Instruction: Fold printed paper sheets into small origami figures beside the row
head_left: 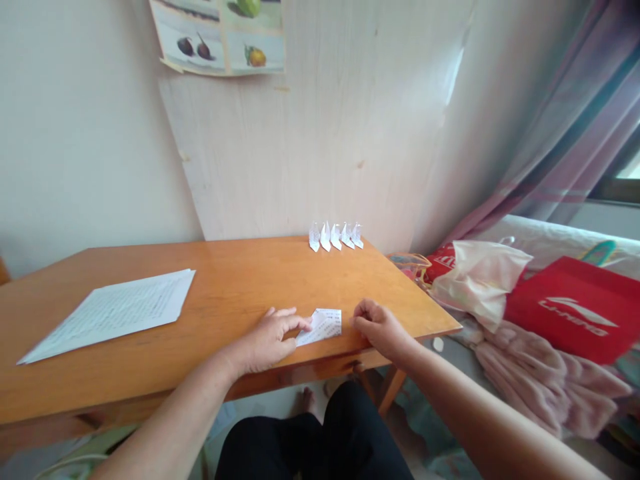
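A small folded sheet of printed paper (327,323) lies flat near the front edge of the wooden table, its left end narrowing to a point. My left hand (267,339) rests at that end, fingers spread, with the index fingertip touching the paper and the thumb by its lower edge. Just right of the paper, apart from it, my right hand (379,327) has its fingers curled in and closed; nothing shows in them. Several folded paper pieces (336,237) with pointed tips stand in a row at the table's back right.
A stack of written sheets (115,310) lies on the left of the wooden table (240,273). To the right, beyond the table's edge, are a white plastic bag (483,277), a red bag (575,307) and a pink cloth (535,380). A wall stands behind the table.
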A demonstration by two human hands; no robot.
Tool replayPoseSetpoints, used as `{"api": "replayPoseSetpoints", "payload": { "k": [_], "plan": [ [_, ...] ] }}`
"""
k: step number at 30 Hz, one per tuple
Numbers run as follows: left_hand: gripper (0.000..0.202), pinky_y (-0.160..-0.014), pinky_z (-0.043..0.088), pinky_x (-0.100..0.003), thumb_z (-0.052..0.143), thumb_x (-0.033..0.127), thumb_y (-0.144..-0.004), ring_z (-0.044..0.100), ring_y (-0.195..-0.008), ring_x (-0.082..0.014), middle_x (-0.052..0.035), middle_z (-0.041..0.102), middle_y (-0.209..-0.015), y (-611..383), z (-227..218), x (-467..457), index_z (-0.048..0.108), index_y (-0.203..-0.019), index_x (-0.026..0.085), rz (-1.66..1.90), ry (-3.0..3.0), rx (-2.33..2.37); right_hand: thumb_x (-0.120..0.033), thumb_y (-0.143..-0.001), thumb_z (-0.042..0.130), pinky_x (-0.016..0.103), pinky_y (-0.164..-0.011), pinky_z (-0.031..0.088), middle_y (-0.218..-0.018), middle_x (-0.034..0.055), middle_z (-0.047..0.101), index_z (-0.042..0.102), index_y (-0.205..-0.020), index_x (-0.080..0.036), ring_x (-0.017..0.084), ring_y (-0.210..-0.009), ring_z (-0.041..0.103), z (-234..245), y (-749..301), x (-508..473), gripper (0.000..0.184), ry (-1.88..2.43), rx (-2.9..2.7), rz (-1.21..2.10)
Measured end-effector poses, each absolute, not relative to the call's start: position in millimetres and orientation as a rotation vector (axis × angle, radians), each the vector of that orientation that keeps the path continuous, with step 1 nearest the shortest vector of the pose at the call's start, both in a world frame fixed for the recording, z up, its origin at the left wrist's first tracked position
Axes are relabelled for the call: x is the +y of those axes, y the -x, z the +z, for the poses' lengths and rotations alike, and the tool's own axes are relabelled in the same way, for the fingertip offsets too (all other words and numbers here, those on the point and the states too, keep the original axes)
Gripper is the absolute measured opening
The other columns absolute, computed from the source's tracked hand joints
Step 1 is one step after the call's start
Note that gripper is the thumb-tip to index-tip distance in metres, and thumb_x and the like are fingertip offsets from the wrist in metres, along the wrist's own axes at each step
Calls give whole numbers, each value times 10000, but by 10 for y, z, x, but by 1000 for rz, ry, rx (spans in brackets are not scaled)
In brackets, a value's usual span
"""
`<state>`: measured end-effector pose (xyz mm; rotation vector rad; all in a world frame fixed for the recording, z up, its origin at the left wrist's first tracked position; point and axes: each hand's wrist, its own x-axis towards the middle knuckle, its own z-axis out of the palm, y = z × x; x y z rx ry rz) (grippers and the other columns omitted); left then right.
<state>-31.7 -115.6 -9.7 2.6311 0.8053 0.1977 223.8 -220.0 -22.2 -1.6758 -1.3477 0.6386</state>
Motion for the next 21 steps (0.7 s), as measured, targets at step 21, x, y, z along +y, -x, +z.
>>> {"api": "replayPoseSetpoints", "payload": {
  "k": [21],
  "plan": [
    [317,-1042,386,-550,478,192,-960,626,-1088,-284,-67,703,-1229,342,-458,-2315,660,-1200,290,809,-2936,950,-627,-784,695,241,-591,420,-851,65,695,708,-903,-162,161,-739,629,-737,-1139,-2670,479,1044,-632,1407]
  ]
}}
